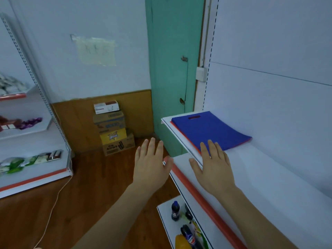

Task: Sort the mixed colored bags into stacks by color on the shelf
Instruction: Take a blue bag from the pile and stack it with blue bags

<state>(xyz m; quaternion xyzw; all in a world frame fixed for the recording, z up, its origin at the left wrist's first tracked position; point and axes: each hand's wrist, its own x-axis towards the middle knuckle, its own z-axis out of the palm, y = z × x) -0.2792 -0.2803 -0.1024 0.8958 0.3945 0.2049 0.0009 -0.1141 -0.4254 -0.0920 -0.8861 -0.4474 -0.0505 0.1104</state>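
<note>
At the near end of a white metal shelf (269, 177) edged with an orange-red strip, a person's two bare hands reach toward a single pile of flat bags (210, 131) that lies at the shelf's far end, close to the green door (172, 69). The sorting appears barely begun: the bags sit in one stack, a blue bag (212, 130) on top and thin red edges (185, 137) peeking out beneath along the near and right sides, with no separate colour stacks visible anywhere on the shelf. How many bags lie under the blue one cannot be told. The right hand (213, 168) is spread flat, fingers straight and apart, its fingertips over the pile's near corner; whether they press the fabric or hover just above it is unclear. The left hand (150, 162) is likewise spread and holds nothing, poised off the shelf's front edge over the wooden floor. The blue bag looks like matte, thin non-woven cloth, rectangular, with an oval die-cut handle slot (194, 117) near its far edge, and it lies limp and flat. Likely every red bag is yet to be drawn out and given its own stack on the bare white surface alongside.
</note>
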